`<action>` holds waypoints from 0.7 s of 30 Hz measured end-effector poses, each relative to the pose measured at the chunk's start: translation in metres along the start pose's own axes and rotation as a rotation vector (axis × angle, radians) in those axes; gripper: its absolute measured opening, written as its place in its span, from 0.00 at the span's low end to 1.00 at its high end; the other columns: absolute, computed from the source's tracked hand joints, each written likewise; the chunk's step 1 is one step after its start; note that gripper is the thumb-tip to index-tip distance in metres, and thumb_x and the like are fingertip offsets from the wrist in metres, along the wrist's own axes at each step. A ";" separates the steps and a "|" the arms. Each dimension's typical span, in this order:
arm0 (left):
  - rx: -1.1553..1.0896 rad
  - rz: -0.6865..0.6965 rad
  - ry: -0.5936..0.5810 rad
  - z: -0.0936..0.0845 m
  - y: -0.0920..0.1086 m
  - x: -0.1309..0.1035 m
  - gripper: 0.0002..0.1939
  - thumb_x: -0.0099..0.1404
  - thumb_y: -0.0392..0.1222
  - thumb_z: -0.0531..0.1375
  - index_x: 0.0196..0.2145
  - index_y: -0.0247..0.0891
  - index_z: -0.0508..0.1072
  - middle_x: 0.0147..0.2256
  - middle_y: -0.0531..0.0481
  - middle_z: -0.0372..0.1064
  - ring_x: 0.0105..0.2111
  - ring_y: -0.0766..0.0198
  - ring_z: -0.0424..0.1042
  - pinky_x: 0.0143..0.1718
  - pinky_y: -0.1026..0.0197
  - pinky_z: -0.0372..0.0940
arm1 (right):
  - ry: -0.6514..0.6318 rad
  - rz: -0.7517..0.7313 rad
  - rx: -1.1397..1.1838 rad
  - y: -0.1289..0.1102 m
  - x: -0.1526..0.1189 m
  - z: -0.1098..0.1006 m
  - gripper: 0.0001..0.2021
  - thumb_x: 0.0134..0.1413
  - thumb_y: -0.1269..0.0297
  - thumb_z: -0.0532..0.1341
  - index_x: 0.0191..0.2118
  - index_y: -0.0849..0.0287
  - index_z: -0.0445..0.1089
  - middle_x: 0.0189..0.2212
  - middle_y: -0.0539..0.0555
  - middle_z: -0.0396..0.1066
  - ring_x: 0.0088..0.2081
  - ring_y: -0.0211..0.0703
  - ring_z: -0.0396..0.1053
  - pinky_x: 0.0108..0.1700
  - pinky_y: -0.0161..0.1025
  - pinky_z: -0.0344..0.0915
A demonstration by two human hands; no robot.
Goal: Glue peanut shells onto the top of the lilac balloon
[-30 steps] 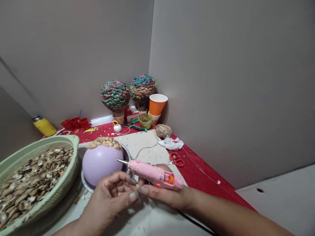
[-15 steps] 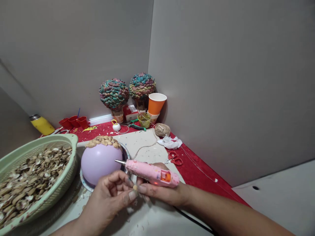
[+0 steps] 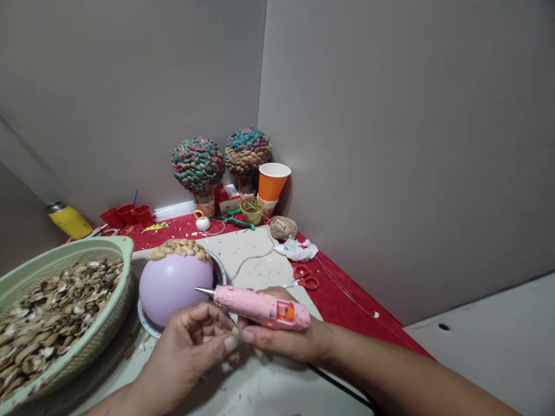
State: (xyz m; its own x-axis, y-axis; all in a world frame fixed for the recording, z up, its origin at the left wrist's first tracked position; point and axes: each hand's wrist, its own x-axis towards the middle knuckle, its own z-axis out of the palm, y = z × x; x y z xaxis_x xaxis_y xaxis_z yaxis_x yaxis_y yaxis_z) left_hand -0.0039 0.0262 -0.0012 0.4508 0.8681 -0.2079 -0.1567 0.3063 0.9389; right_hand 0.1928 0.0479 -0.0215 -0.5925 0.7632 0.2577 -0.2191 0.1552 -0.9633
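My right hand (image 3: 286,342) is wrapped round a pink glue gun (image 3: 255,306), its metal nozzle pointing left toward the balloon. Between the thumb and fingers of my left hand (image 3: 191,341) is a small tan piece of nutshell (image 3: 235,331), mostly covered by the fingertips. The two hands meet there, thumbs almost touching. Just beyond them a lilac balloon (image 3: 173,289) rests in a round rimmed dish (image 3: 144,323). Tan shells (image 3: 180,248) cover the balloon's top in a cap; its lower part is bare.
A green basket (image 3: 125,271) full of shells stands at the left. Behind are two shell-covered balloon models (image 3: 198,164), an orange paper cup (image 3: 273,182), red cups (image 3: 142,215), a twine ball (image 3: 283,227) and pliers (image 3: 240,223). Red-handled scissors (image 3: 309,282) lie right. Walls close the back.
The whole view has shifted slightly, with things sitting a little further left. Both hands keep their grips on the glue gun and shell piece, close together; the balloon stays in its dish.
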 end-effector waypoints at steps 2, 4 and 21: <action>0.020 -0.003 0.026 0.001 -0.001 -0.001 0.14 0.54 0.44 0.72 0.28 0.35 0.73 0.22 0.54 0.74 0.23 0.71 0.70 0.26 0.70 0.62 | -0.003 -0.033 -0.082 -0.003 0.001 0.001 0.08 0.56 0.63 0.62 0.29 0.59 0.66 0.20 0.45 0.62 0.20 0.33 0.59 0.23 0.29 0.59; 0.039 0.000 0.061 0.003 -0.002 -0.001 0.16 0.52 0.46 0.73 0.27 0.35 0.72 0.21 0.54 0.73 0.22 0.71 0.69 0.26 0.70 0.62 | 0.008 -0.078 -0.197 -0.006 0.001 0.004 0.10 0.57 0.62 0.60 0.26 0.58 0.63 0.20 0.45 0.60 0.21 0.33 0.58 0.25 0.30 0.61; 1.283 0.644 0.514 -0.053 0.103 -0.033 0.05 0.60 0.38 0.66 0.36 0.43 0.77 0.33 0.50 0.79 0.33 0.59 0.76 0.36 0.62 0.68 | 0.283 0.054 -0.336 -0.008 -0.002 -0.001 0.18 0.58 0.51 0.61 0.24 0.56 0.64 0.21 0.49 0.62 0.24 0.40 0.61 0.26 0.34 0.62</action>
State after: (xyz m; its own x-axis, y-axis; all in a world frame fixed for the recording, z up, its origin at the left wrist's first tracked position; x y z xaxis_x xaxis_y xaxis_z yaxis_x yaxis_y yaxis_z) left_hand -0.0816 0.0498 0.0878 0.2185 0.8375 0.5008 0.7654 -0.4654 0.4444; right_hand 0.1967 0.0453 -0.0146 -0.3505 0.9102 0.2208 0.0983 0.2702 -0.9578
